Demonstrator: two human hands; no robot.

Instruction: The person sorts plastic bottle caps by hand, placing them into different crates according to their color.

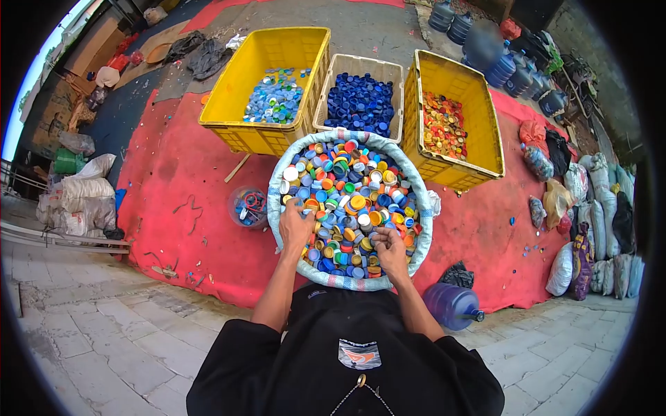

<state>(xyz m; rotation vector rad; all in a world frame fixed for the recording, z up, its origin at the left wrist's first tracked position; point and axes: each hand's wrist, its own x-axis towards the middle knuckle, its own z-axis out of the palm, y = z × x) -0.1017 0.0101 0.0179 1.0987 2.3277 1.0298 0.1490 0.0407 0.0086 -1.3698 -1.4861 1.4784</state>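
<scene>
A round basket with a pale blue fabric rim [422, 208] is heaped with bottle caps [347, 182] of mixed colours. My left hand [297, 220] is over the caps at the basket's left side, its fingers bent among them. On the right side of the heap, my right hand [390, 249] has its thumb and fingers drawn together at some caps. What either hand holds, if anything, is too small to make out. Beyond the basket stand a yellow crate [229, 93] with light blue and green caps, a white crate [399, 104] with dark blue caps, and a yellow crate [461, 80] with orange and red caps.
A clear tub [248, 206] sits left of the basket on the red mat [187, 236]. A large blue water bottle [452, 305] lies at the right. More bottles stand at the upper right, with filled sacks [560, 269] along the right and bags [80, 201] at the left.
</scene>
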